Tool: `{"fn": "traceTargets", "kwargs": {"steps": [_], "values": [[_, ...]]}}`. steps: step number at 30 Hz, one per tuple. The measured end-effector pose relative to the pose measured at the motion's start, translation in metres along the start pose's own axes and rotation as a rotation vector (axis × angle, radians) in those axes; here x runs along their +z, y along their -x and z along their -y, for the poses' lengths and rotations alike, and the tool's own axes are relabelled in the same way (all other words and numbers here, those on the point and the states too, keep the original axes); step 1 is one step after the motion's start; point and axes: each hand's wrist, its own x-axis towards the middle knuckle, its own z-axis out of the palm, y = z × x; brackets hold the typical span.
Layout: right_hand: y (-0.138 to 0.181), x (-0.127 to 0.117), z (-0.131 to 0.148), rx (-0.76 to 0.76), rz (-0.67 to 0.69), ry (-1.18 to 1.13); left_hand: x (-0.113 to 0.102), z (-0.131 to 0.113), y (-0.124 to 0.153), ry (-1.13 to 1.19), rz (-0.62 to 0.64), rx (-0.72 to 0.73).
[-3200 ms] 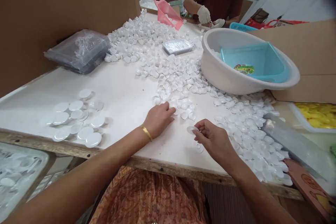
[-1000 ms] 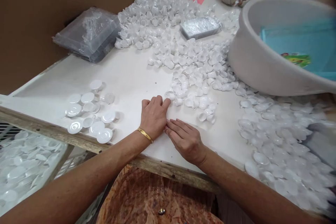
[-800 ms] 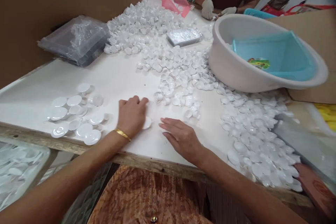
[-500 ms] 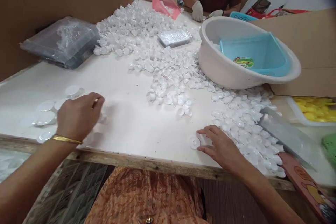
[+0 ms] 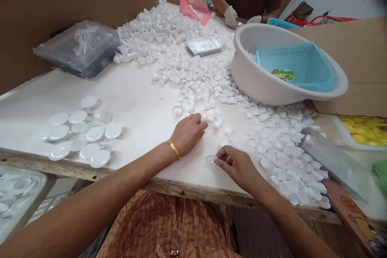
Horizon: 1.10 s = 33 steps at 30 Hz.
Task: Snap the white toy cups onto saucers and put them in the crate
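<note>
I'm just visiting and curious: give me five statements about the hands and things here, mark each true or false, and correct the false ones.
1. The right hand holds a round white piece. True.
2. The gold bracelet is on the right arm. False: the gold bracelet is on the left arm.
3. The blue container is inside the white basin. True.
4. The yellow pieces are in the white basin. False: the yellow pieces are in a tray at the right.
5. The left hand is at the near edge of scattered small white pieces. True.
</note>
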Motion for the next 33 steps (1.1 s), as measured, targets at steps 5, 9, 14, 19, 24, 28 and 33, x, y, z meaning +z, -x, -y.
{"fn": "traceTargets", "kwargs": {"steps": [5, 9, 14, 19, 24, 28, 33], "values": [[0.007, -0.009, 0.001, 0.048, 0.016, -0.051, -0.006, -0.015, 0.003, 0.235, 0.075, 0.027], [0.020, -0.020, -0.002, 0.049, 0.167, -0.027, 0.000, -0.037, -0.013, 0.276, 0.126, 0.168], [0.028, -0.025, -0.008, 0.084, 0.209, -0.034, 0.013, -0.064, -0.031, 0.170, 0.193, 0.250], [0.028, -0.028, -0.006, 0.153, 0.139, -0.158, -0.008, -0.052, -0.019, 0.133, 0.272, 0.170], [0.014, -0.018, 0.004, 0.043, -0.096, -0.233, -0.046, -0.010, 0.022, -0.176, 0.356, -0.090], [-0.010, 0.004, 0.018, -0.297, -0.319, -0.060, -0.049, 0.004, 0.046, -0.106, 0.372, -0.137], [-0.036, 0.028, 0.032, -0.685, -0.424, 0.240, -0.052, 0.020, 0.064, 0.193, 0.215, -0.421]]}}
